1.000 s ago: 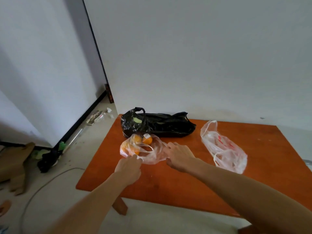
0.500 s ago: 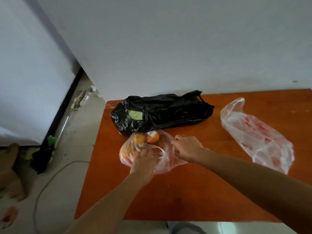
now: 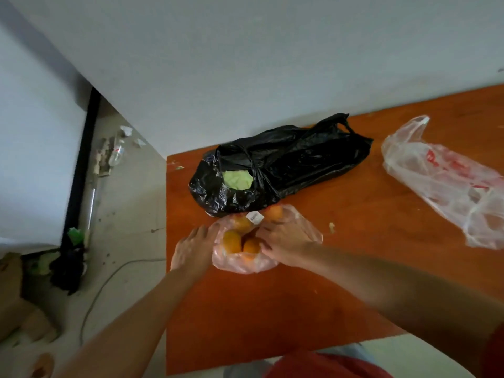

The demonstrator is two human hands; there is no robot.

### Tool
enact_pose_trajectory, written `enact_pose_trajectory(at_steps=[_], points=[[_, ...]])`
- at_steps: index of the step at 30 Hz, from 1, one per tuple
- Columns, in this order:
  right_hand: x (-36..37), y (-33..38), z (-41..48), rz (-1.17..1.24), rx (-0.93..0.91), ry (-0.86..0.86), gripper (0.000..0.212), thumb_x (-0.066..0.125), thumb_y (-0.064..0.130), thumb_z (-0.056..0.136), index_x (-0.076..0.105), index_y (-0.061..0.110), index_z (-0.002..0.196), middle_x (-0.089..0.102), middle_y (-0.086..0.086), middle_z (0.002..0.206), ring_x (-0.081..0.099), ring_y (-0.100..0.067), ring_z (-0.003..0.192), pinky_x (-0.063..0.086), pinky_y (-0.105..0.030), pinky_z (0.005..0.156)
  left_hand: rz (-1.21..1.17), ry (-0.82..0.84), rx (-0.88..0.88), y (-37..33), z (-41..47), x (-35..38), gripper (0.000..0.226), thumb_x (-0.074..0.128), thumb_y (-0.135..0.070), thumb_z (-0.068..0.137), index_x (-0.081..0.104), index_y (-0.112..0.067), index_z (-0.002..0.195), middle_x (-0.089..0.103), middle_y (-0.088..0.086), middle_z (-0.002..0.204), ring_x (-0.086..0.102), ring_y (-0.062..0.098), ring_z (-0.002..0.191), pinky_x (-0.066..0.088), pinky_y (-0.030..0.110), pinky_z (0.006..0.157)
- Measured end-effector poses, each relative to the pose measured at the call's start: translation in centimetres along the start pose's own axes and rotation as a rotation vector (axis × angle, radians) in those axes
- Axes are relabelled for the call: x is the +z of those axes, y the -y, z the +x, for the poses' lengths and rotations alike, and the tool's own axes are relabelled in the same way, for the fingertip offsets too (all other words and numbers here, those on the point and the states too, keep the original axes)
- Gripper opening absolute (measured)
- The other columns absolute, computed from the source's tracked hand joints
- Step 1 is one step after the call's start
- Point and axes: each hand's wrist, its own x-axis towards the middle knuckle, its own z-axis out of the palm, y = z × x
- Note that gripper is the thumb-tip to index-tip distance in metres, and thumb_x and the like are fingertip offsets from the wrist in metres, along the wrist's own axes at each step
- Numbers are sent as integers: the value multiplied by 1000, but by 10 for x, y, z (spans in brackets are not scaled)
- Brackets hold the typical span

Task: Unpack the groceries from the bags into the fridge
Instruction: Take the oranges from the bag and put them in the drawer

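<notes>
Both hands had slid down around the clear bag of oranges since a second ago. Left hand gripped its left edge, right hand pinched the right side. Bag sat on the orange table, touching the black bag just beyond it.

A: What is on the table?
B: A clear bag with oranges inside. The left hand and the right hand press on its two sides.
A: And behind it?
B: A black bag touching it, with something green showing, and another clear bag far to the right
</notes>
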Motion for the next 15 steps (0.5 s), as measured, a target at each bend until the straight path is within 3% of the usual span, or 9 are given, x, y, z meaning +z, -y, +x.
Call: enact_pose_trajectory(at_steps=[3,5,7,10,13,15], points=[[16,32,10,39,114,55,44,40,47,97,53,15,124,55,-6,129,55,-25,113,42,-45,100,76,13,154,19,-2,8,86,63,-3,82,16,-28,149,46,6,132,49,20,113,49,26,78],[29,47,14,18,236,91,61,52,53,90,42,16,138,44,-10,143,47,-32,127,36,-49,107,186,36,326,30,-3,12,87,60,-3,84,11,-27,151,34,11,144,40,25,123,45,34,94],[41,62,15,3,326,104,75,64,49,84,33,19,145,32,-12,151,34,-36,137,29,-53,113,259,78,461,40,-3,14,75,58,-8,89,19,-24,151,21,12,153,30,29,134,34,40,108],[49,79,10,-34,449,78,82,70,47,79,31,17,145,26,-14,154,25,-37,140,17,-54,118,322,90,559,52,-2,11,55,58,-11,90,38,-18,141,24,12,153,30,27,134,32,40,110],[42,90,-6,99,615,82,95,78,42,74,23,20,148,19,-15,155,42,-31,128,45,-44,102,344,84,646,54,0,4,56,63,-16,88,40,-17,139,22,12,154,26,28,137,30,41,111],[34,89,-17,143,662,39,103,79,37,73,15,24,152,13,-16,156,40,-33,129,48,-41,97,319,50,755,49,4,-3,56,62,-27,89,40,-18,140,13,12,159,14,30,144,21,44,115]])
